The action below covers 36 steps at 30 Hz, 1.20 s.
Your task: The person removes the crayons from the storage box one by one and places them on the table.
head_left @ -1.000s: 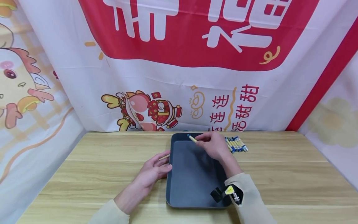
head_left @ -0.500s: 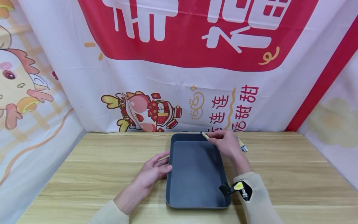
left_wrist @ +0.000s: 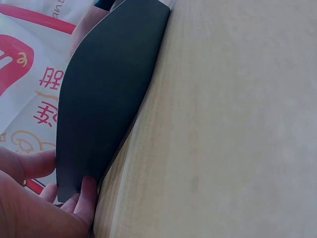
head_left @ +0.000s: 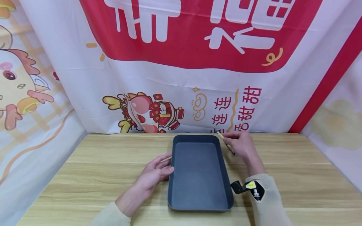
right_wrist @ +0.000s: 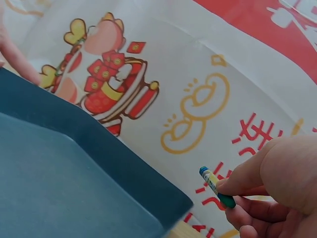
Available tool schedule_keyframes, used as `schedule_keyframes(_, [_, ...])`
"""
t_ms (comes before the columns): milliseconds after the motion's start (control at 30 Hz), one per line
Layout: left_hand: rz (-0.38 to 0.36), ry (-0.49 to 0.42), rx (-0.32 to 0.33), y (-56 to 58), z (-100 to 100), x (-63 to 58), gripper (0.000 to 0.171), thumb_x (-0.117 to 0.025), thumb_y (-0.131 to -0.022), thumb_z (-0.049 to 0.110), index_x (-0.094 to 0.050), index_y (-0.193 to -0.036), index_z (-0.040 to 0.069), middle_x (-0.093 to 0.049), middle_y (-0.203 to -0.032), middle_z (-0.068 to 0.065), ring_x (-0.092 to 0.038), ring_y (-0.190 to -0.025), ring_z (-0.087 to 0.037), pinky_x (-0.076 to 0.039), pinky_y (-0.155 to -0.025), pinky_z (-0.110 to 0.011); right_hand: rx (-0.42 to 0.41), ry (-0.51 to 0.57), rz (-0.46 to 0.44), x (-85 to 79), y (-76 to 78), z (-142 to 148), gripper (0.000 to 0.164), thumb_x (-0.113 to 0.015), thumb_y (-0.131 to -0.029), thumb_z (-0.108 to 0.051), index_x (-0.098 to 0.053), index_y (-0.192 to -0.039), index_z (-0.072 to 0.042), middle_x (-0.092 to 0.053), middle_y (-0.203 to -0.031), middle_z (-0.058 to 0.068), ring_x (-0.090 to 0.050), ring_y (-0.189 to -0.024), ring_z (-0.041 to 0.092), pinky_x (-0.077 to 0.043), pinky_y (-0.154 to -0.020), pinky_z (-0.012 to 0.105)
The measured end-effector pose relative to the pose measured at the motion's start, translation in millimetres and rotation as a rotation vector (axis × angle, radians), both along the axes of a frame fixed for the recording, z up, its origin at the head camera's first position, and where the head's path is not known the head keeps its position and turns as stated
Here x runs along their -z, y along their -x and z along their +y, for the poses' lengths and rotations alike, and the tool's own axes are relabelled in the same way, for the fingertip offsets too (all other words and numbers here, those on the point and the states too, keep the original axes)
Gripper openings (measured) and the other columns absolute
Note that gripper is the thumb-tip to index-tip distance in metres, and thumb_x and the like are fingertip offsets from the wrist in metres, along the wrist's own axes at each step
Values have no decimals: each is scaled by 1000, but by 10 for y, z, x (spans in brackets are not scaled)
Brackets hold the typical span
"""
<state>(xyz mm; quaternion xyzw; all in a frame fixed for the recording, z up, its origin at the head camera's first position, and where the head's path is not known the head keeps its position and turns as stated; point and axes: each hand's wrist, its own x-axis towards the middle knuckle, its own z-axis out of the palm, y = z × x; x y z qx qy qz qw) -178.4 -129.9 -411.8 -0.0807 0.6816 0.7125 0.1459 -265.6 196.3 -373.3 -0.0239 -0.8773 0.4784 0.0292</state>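
Note:
A dark grey rectangular tray (head_left: pixel 198 179) lies on the wooden table. My left hand (head_left: pixel 154 172) rests along its left wall, fingers fairly straight, thumb at the rim; the left wrist view shows the fingertips (left_wrist: pixel 88 186) against the outer wall (left_wrist: pixel 106 94). Beyond the tray's far right corner, my right hand (head_left: pixel 241 146) pinches a crayon between thumb and fingers. This crayon (right_wrist: pixel 210 179) has a pale printed wrapper, a blue end and a green end. Below that hand, another crayon (head_left: pixel 230 148) shows on the table, partly covered by the hand.
The wooden table (head_left: pixel 291 182) meets a white and red printed cloth (head_left: pixel 198 72) at its back edge. More printed cloth hangs at the left and right sides. A black camera mount (head_left: pixel 249 187) sits on the right wrist, close to the tray's right rim.
My right hand has moved right with the crayon, from over the tray to beyond its right rim, now covering most of the row of crayons there. Left hand and tray stay put.

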Motion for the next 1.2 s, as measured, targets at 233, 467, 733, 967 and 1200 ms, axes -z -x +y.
schedule_keyframes(233, [15, -6, 1, -11, 0, -5, 63, -70, -99, 5, -51, -157, 17, -52, -161, -21, -61, -141, -36, -52, -116, -51, 49, -15, -1, 53, 20, 159, 32, -71, -101, -20, -76, -128, -5, -72, -136, 19, -63, -126, 31, -49, -92, 31])
schedule_keyframes(467, [22, -10, -2, -11, -3, -1, 63, -71, -99, 5, -52, -157, 16, -51, -161, -22, -60, -141, -36, -51, -116, -52, 122, 16, -54, 124, 43, 334, 34, -68, -102, -23, -75, -132, -7, -69, -141, 20, -62, -126, 30, -47, -93, 33])
schedule_keyframes(733, [22, -14, 0, -12, -3, 1, 63, -71, -98, 5, -51, -157, 16, -51, -161, -22, -57, -144, -38, -51, -117, -52, 169, -2, -28, 196, 46, 454, 33, -67, -102, -20, -75, -132, -9, -70, -139, 19, -62, -123, 28, -47, -88, 29])
schedule_keyframes(967, [13, -9, 2, -14, -2, 0, 62, -70, -99, 6, -52, -157, 17, -52, -161, -20, -57, -144, -37, -52, -117, -50, 218, 6, -94, 234, 35, 527, 36, -65, -103, -21, -71, -137, -10, -69, -141, 19, -62, -125, 31, -52, -93, 36])
schedule_keyframes(1200, [20, -18, 4, -15, -3, 2, 62, -70, -99, 5, -52, -157, 16, -51, -162, -21, -56, -145, -39, -50, -118, -53, 268, -4, -129, 322, 42, 581, 36, -64, -104, -24, -72, -135, -8, -69, -140, 22, -62, -124, 33, -51, -84, 31])
